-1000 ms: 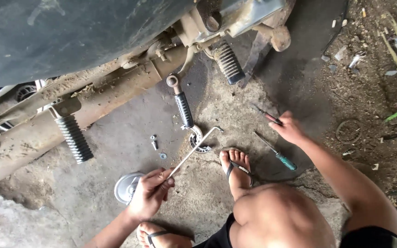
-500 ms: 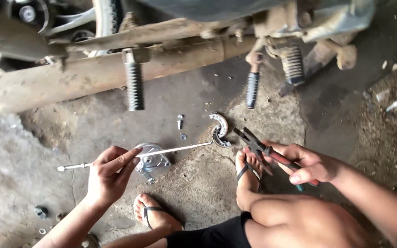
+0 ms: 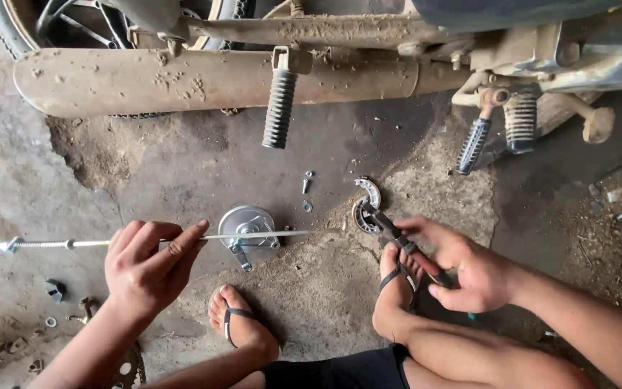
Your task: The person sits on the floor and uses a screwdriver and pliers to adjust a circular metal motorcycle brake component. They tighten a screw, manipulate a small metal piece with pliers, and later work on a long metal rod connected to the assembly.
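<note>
Left hand (image 3: 149, 266): clenched on a long thin metal rod (image 3: 145, 241), held level; threaded end toward 9 o'clock, tip toward 3 o'clock.
Right hand (image 3: 462, 270): grasping pliers (image 3: 397, 238), whose nose points to 10 o'clock and meets the brake shoes (image 3: 366, 205).
Brake shoes: on the concrete floor (image 3: 181, 173), at 2 o'clock from the round brake plate (image 3: 248, 225).
Brake plate: on the floor beneath the rod's tip end.
Small bolt and washers (image 3: 307, 189): on the floor at 12 o'clock from the plate.
Exhaust pipe (image 3: 181, 79): muddy, at 12 o'clock, footpeg (image 3: 280, 108) hanging in front.
</note>
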